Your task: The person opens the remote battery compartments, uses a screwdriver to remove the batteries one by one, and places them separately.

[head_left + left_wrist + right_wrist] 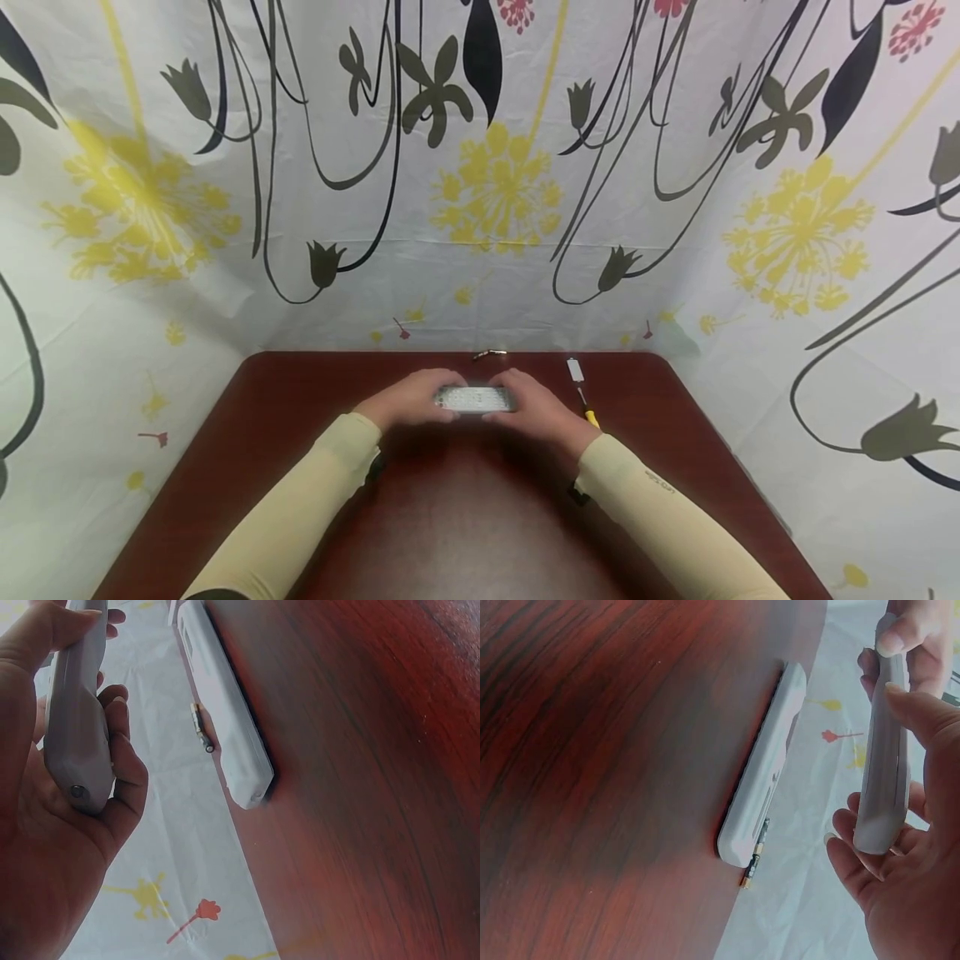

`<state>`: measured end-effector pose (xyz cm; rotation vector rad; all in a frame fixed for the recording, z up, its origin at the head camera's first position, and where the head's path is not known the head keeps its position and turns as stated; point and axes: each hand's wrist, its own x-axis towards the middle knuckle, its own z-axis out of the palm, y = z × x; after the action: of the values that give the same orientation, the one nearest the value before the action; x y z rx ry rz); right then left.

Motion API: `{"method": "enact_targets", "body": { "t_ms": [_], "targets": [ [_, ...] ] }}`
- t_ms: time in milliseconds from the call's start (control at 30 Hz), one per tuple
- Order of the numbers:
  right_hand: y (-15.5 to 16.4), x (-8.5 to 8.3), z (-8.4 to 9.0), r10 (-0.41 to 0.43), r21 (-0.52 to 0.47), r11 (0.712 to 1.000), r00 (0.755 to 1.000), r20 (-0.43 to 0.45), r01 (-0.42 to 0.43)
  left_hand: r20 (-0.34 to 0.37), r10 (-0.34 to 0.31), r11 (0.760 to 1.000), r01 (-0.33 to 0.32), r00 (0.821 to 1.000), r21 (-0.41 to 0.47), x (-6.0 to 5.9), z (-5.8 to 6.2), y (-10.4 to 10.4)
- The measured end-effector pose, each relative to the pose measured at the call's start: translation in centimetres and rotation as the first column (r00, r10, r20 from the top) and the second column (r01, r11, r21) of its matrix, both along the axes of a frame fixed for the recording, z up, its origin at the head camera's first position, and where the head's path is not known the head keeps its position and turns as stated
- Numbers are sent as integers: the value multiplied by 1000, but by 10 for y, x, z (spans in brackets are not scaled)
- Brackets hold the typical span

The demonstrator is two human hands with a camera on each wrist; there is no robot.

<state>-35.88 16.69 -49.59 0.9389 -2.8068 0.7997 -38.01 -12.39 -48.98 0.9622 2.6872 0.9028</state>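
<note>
Two hands: left [408, 402], right [542, 410]. One grey remote [475, 399] between them. One counter [300, 467], dark red. One small metal piece [489, 355] at far edge. One white tag [575, 369]. One yellow-handled tool [588, 412], partly hidden. Two beige sleeves [300, 508].

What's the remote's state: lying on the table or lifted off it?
Lifted. The left hand and right hand grip the remote by its ends, and both wrist views show a gap between it and the table.
</note>
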Motion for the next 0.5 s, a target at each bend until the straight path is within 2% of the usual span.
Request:
{"method": "enact_targets", "body": {
  "t_ms": [500],
  "targets": [
    [-4, 4, 2, 49, -39, 998, 998, -29, -50, -37, -27, 1000, 27, 999, 11, 0, 2, 4]
  ]
}}
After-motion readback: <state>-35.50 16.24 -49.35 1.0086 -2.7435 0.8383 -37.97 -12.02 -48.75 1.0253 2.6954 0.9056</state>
